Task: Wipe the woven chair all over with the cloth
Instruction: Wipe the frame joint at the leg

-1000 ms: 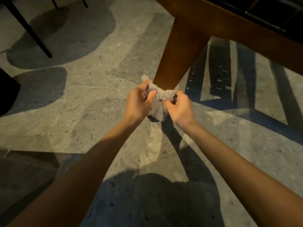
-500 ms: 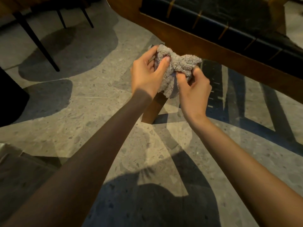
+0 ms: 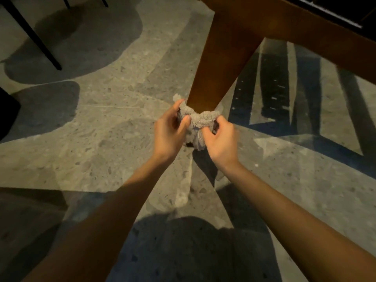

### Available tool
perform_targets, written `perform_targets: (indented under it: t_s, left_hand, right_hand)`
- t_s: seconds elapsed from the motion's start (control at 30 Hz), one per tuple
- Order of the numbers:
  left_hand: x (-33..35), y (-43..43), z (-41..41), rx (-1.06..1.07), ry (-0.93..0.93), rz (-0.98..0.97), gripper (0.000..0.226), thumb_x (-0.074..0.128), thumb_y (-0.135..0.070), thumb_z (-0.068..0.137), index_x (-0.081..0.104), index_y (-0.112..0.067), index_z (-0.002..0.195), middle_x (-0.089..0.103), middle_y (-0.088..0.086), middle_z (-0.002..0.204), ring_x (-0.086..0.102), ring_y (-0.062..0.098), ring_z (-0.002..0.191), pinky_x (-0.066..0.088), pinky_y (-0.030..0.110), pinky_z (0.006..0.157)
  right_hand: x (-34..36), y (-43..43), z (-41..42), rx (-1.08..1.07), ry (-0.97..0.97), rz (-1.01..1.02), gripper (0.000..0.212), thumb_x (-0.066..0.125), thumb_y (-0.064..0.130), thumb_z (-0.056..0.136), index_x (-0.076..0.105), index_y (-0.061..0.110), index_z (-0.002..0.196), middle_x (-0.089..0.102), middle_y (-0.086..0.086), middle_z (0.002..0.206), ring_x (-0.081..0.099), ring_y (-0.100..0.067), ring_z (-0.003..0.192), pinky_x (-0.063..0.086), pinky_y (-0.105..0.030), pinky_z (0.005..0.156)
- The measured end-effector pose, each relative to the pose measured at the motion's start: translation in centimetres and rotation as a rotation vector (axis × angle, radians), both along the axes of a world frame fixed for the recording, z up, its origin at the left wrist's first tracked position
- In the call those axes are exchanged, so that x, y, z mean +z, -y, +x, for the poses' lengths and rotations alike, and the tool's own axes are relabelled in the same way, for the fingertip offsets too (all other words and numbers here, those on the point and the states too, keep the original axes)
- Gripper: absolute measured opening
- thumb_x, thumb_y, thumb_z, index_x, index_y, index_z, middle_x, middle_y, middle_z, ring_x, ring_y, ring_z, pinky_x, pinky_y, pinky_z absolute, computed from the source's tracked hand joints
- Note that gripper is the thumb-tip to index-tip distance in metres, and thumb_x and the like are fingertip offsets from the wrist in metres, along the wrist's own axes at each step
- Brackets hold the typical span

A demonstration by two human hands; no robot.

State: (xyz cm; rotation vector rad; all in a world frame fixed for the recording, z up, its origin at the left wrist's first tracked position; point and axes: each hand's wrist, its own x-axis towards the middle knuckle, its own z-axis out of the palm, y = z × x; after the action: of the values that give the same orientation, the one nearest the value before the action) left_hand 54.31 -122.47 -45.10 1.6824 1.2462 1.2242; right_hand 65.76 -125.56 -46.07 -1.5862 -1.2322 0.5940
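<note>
A brown wooden chair leg (image 3: 221,64) slants down from the chair's frame rail (image 3: 317,43) at the top right. A grey terry cloth (image 3: 200,121) is wrapped around the foot of that leg, close to the floor. My left hand (image 3: 168,135) pinches the cloth's left side between thumb and fingers. My right hand (image 3: 221,145) grips its right side, with the loose end bunched between the two hands. The chair's dark woven seat (image 3: 333,9) shows only as a strip at the top right corner.
The floor (image 3: 114,129) is speckled grey stone with sunlit patches and striped shadows under the chair. A thin black leg (image 3: 34,37) of another piece of furniture stands at the upper left. A dark object (image 3: 7,117) sits at the left edge.
Half a second ago both hands held the cloth high on the leg near the frame rail; they have slid it back down to the foot, where it was one second ago.
</note>
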Motion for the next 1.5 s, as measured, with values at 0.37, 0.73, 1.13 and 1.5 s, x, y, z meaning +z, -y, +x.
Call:
perform_targets:
  t_s: [0.37, 0.73, 1.13, 1.5]
  left_hand:
    - [-5.1, -0.7, -1.1, 0.147, -0.099, -0.220, 0.040, 0.063, -0.009, 0.088, 0.055, -0.012, 0.127, 0.061, 0.003, 0.120, 0.060, 0.014, 0.106, 0.052, 0.036, 0.093]
    - [1.9, 5.3, 3.8, 0.369, 0.101, 0.005, 0.016, 0.071, -0.004, 0.080, 0.060, -0.011, 0.090, 0.030, 0.001, 0.108, 0.037, -0.010, 0.095, 0.039, 0.005, 0.082]
    - [6.3, 12.2, 15.2, 0.017, 0.120, -0.184, 0.017, 0.068, -0.018, 0.085, 0.065, -0.019, 0.102, 0.066, 0.003, 0.103, 0.062, 0.011, 0.091, 0.055, 0.028, 0.082]
    - [9.5, 17.4, 29.9, -0.070, 0.228, -0.321, 0.019, 0.067, -0.024, 0.086, 0.052, -0.036, 0.083, 0.057, -0.019, 0.079, 0.057, -0.003, 0.076, 0.051, 0.019, 0.068]
  right_hand:
    - [-3.7, -2.2, 0.3, 0.149, 0.046, -0.348, 0.031, 0.065, 0.007, 0.086, 0.048, 0.022, 0.064, 0.049, 0.006, 0.059, 0.046, -0.004, 0.053, 0.031, -0.014, 0.045]
    - [1.8, 2.7, 3.8, -0.051, -0.039, -0.063, 0.045, 0.070, 0.018, 0.084, 0.059, 0.016, 0.127, 0.066, 0.005, 0.115, 0.057, 0.004, 0.094, 0.047, -0.008, 0.079]
    - [5.7, 14.8, 15.5, -0.363, 0.127, 0.070, 0.046, 0.076, 0.035, 0.078, 0.056, 0.022, 0.118, 0.052, 0.008, 0.112, 0.054, 0.002, 0.090, 0.048, -0.014, 0.077]
    - [7.9, 21.0, 25.4, -0.760, 0.166, 0.229, 0.048, 0.064, 0.021, 0.090, 0.045, 0.003, 0.130, 0.040, -0.014, 0.125, 0.049, -0.027, 0.111, 0.046, -0.045, 0.093]
